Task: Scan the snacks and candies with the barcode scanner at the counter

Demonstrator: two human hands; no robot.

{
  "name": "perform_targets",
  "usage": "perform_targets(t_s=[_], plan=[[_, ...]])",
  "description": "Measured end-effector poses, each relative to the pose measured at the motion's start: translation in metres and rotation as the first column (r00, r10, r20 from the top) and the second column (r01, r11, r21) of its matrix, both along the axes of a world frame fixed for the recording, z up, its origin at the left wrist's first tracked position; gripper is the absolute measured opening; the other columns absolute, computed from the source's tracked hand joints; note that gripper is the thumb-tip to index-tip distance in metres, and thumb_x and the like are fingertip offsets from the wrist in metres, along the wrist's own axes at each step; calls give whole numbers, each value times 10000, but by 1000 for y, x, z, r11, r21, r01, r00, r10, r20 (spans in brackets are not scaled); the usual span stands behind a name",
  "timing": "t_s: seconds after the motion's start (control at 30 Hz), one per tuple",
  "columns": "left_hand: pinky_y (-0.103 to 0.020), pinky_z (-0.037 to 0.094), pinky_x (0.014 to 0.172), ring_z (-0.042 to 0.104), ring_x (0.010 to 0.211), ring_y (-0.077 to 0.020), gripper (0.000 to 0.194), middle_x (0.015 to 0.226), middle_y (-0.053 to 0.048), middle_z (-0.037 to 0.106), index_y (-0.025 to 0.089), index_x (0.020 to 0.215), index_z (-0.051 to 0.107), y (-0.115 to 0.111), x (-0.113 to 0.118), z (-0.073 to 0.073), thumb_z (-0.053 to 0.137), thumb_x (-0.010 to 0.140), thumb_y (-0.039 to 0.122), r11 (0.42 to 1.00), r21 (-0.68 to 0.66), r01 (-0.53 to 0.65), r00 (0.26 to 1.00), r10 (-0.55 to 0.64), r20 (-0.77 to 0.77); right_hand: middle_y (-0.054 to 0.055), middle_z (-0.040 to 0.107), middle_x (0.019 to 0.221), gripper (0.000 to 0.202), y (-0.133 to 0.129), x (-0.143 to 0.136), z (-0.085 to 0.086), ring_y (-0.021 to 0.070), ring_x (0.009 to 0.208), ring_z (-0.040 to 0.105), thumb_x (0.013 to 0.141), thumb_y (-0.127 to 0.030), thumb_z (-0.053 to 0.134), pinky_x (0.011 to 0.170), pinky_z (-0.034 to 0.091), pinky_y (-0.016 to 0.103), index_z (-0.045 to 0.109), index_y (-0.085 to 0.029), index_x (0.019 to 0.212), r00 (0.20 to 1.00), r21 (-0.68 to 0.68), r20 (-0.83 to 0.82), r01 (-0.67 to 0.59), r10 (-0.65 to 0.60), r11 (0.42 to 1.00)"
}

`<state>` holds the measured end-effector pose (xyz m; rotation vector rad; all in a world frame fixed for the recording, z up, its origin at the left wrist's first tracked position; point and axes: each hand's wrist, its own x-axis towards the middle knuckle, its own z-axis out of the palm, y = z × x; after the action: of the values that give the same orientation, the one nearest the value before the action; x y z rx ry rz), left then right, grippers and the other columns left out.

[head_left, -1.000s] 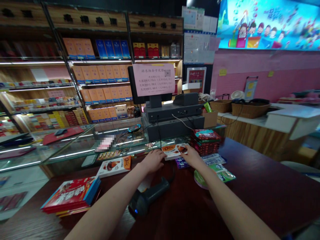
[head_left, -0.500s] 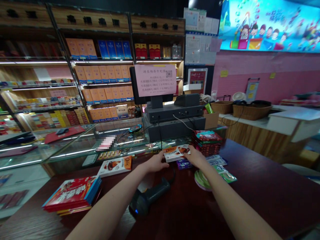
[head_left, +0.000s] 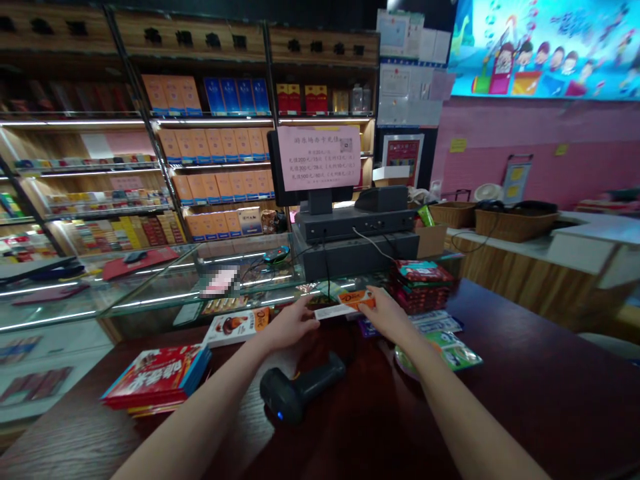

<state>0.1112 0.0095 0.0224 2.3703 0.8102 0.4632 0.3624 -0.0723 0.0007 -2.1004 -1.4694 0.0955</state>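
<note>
My right hand (head_left: 387, 315) grips a white and orange Dove chocolate box (head_left: 353, 299) by its right end, fingers over the top. The box is tilted, so its narrow white side shows. At its left end is my left hand (head_left: 293, 325), thumb and fingers around the corner; the exact contact is partly hidden. A second Dove box (head_left: 237, 327) lies flat on the dark counter, left of my left hand. Below the hands rests a black barcode scanner (head_left: 300, 390) with a blue light. Purple packets (head_left: 370, 327) lie by my right hand.
Red and blue packs (head_left: 155, 377) are stacked at left. Dark red packs (head_left: 423, 287) are piled at right, with a green packet (head_left: 455, 350) partly under my right forearm. Behind stand a point-of-sale terminal (head_left: 355, 250) and a glass display case (head_left: 250, 267); a cable hangs down from the terminal.
The held Dove box has tilted, hiding much of its printed face and showing its narrow side. My left hand has moved slightly left with the box's left end. The view has shifted slightly.
</note>
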Motion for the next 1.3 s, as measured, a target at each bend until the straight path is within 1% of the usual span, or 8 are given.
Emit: perform_targets(t_s=[0.2, 0.3, 0.43, 0.6, 0.8, 0.97, 1.1, 1.3], plan=[[-363, 498, 990, 645, 1162, -225, 666, 1274, -108, 672, 160, 1465, 319, -1, -46, -4, 548, 851, 280, 984, -111, -140, 984, 150, 92, 169, 637, 1306, 572, 2, -37, 4, 324, 1223, 598, 899, -356, 515, 1023, 433, 422, 438, -150, 1428, 986, 37, -123, -107, 111, 994], [-414, 439, 1074, 584, 1257, -233, 664, 1340, -111, 632, 176, 1460, 315, -3, -67, -10, 542, 840, 253, 969, -62, -241, 956, 248, 160, 130, 635, 1319, 566, 6, -51, -1, 293, 1215, 609, 888, -348, 528, 1034, 438, 403, 445, -191, 1426, 967, 93, -197, -144, 160, 985], [-424, 344, 1155, 477, 1372, -214, 623, 1422, -104, 566, 218, 1445, 298, -12, -86, -20, 526, 865, 229, 958, 13, -286, 910, 267, 317, 117, 646, 1302, 562, 17, -62, -19, 266, 1227, 604, 878, -342, 518, 1042, 445, 397, 445, -191, 1414, 922, 166, -308, -191, 235, 967], [-445, 257, 1199, 411, 1418, -221, 616, 1456, -92, 535, 249, 1449, 282, -26, -93, -26, 541, 892, 211, 938, 76, -339, 868, 281, 408, 89, 696, 1220, 528, 28, -72, -38, 253, 1137, 655, 861, -343, 522, 988, 494, 388, 490, -207, 1369, 856, 194, -421, -240, 301, 951], [-453, 333, 1159, 503, 1346, -204, 557, 1396, -76, 591, 273, 1443, 306, -30, -91, -38, 508, 935, 168, 912, 152, -381, 805, 246, 540, 77, 746, 1051, 438, 30, -79, -45, 269, 1013, 695, 801, -396, 574, 874, 541, 391, 610, -201, 1191, 766, 257, -524, -275, 372, 927], [-512, 266, 1204, 585, 1261, -171, 488, 1245, -32, 700, 286, 1405, 372, -27, -96, -44, 460, 960, 107, 780, 456, -429, 834, 148, 532, 82, 754, 1024, 396, 28, -83, -45, 272, 952, 704, 732, -416, 653, 855, 537, 398, 642, -211, 1071, 685, 281, -596, -310, 419, 908], [-469, 363, 1168, 620, 1220, -169, 452, 1232, -27, 707, 280, 1387, 425, -24, -102, -47, 477, 966, 124, 673, 550, -495, 819, 149, 554, 84, 757, 1029, 384, 27, -84, -47, 272, 955, 703, 713, -408, 700, 872, 528, 400, 651, -215, 1041, 639, 286, -624, -350, 450, 892], [-438, 421, 1128, 600, 1232, -185, 433, 1287, -51, 660, 268, 1370, 463, -25, -109, -43, 537, 955, 171, 666, 548, -506, 801, 127, 585, 79, 758, 1028, 408, 27, -78, -51, 278, 983, 699, 726, -469, 757, 893, 526, 406, 653, -218, 1030, 562, 314, -659, -397, 499, 862]])
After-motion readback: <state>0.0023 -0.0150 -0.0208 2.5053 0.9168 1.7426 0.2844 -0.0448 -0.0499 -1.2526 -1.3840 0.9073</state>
